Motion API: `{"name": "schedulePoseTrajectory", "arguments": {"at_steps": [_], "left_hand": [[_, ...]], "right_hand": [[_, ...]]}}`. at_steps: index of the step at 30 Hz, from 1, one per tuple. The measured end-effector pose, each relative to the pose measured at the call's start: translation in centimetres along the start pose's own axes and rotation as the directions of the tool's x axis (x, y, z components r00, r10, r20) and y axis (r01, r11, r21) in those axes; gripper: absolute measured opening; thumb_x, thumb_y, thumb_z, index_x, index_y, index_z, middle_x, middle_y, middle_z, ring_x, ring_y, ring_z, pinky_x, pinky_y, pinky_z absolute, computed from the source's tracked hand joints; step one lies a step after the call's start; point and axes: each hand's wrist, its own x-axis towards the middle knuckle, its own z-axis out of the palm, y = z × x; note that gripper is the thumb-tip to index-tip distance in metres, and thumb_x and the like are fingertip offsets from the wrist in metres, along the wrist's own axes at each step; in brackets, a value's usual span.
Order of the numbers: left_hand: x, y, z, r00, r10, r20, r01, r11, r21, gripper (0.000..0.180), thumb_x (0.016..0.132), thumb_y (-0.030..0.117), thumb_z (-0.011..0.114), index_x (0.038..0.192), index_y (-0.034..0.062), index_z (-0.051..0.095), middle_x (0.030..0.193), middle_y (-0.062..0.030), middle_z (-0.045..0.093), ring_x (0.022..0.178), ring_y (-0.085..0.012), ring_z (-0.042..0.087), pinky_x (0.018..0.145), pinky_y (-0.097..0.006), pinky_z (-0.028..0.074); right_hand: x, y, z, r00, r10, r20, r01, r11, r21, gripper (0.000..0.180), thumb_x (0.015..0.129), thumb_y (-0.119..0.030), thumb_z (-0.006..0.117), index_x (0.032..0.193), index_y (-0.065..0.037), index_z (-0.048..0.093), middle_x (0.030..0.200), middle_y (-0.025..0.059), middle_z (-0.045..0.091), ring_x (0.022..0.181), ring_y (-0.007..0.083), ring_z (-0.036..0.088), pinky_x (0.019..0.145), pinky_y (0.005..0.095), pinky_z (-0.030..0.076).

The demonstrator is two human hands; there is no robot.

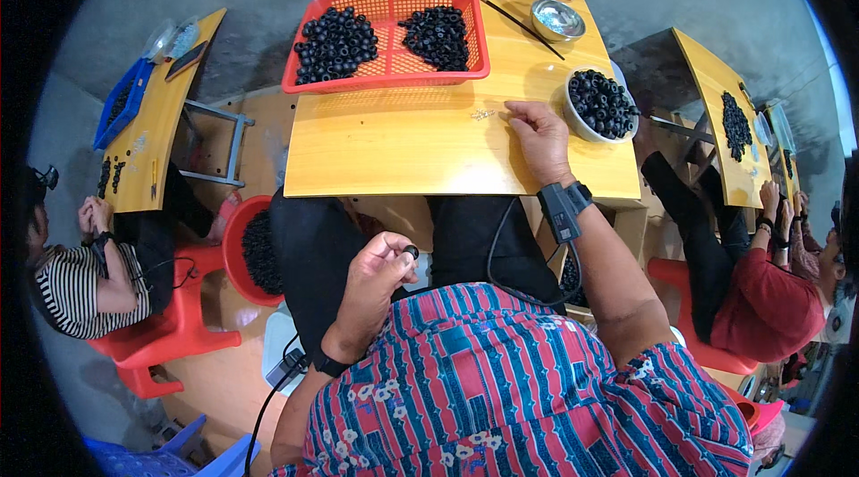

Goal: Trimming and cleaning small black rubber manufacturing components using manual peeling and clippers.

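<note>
1. One black ring sits pinched in the left hand, over the person's lap.
2. The right hand, well apart from it, is at the surface, fingertips near some small bits; from here I can't tell whether they grip anything.
3. Just right of that hand stands a bowl full of rings; beyond, a tray holds two piles.

One head-worn fisheye view looks down from close above both hands and yellow table.
</note>
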Motion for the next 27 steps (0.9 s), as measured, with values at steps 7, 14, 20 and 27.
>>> {"name": "schedulePoseTrajectory", "arguments": {"at_steps": [7, 14, 20, 27], "left_hand": [[0.2, 0.1, -0.2, 1.0, 0.003, 0.01, -0.003, 1.0, -0.012, 0.008, 0.091, 0.014, 0.051, 0.096, 0.0066, 0.052, 0.081, -0.0004, 0.052, 0.073, -0.0085, 0.05, 0.073, -0.024, 0.045], [0.1, 0.1, -0.5, 1.0, 0.007, 0.01, -0.007, 1.0, 0.017, 0.009, 0.091, 0.015, 0.053, 0.096, 0.0065, 0.051, 0.081, 0.0002, 0.05, 0.074, -0.0081, 0.05, 0.073, -0.024, 0.045], [0.0, 0.0, -0.6, 1.0, 0.017, 0.01, -0.017, 0.999, 0.029, 0.009, 0.091, 0.014, 0.052, 0.095, 0.0063, 0.051, 0.08, 0.0003, 0.05, 0.073, -0.0084, 0.049, 0.072, -0.024, 0.045], [-0.1, 0.1, 0.1, 0.999, 0.004, -0.037, -0.005, 0.999, -0.032, 0.007, 0.091, 0.011, 0.05, 0.095, 0.0059, 0.051, 0.079, -0.0001, 0.049, 0.072, -0.0086, 0.05, 0.071, -0.025, 0.045]], "right_hand": [[1.2, 0.3, 0.7, 0.975, -0.178, 0.131, 0.215, 0.898, -0.385, 0.017, 0.075, -0.001, 0.066, 0.091, -0.007, 0.07, 0.074, 0.0098, 0.057, 0.071, 0.0213, 0.057, 0.064, 0.0297, 0.046], [1.1, -0.7, 0.5, 0.963, -0.164, 0.212, 0.25, 0.834, -0.492, 0.012, 0.078, -0.01, 0.064, 0.089, -0.009, 0.069, 0.079, 0.0104, 0.057, 0.075, 0.028, 0.059, 0.068, 0.0359, 0.048], [0.4, -0.7, 0.1, 0.963, -0.178, 0.2, 0.257, 0.828, -0.498, 0.007, 0.08, -0.011, 0.062, 0.083, -0.009, 0.068, 0.081, 0.0114, 0.058, 0.076, 0.0299, 0.059, 0.068, 0.0381, 0.048], [-0.4, -0.4, -0.5, 0.943, -0.226, 0.247, 0.333, 0.684, -0.648, 0.005, 0.082, -0.007, 0.055, 0.085, -0.009, 0.059, 0.085, 0.0136, 0.055, 0.076, 0.0343, 0.058, 0.068, 0.0422, 0.047]]}}
